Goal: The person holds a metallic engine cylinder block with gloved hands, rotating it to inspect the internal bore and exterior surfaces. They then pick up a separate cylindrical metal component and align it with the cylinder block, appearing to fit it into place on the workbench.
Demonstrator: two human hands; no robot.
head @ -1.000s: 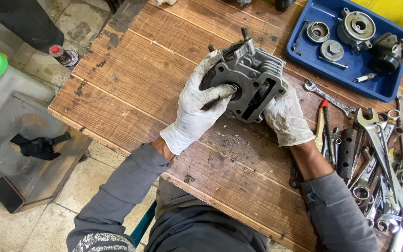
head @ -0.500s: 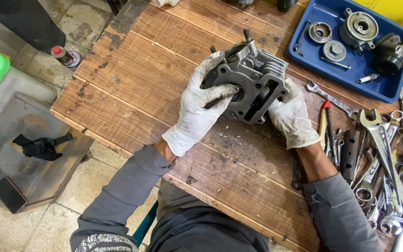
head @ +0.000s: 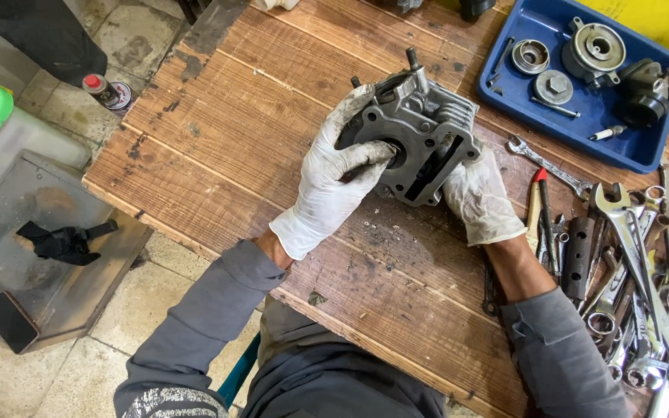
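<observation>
Here both gloved hands, left hand and right hand, clamp the engine cylinder; spanners crowd rightward.

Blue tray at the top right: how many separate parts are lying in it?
7 in the blue tray, as far as shows: a ring, disc, nut, dark housing, two bolts and a spark plug.

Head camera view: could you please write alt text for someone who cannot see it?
Two white-gloved hands, left hand and right hand, hold a grey engine cylinder over a wooden workbench. Wrenches lie right, beside a blue parts tray.
</observation>
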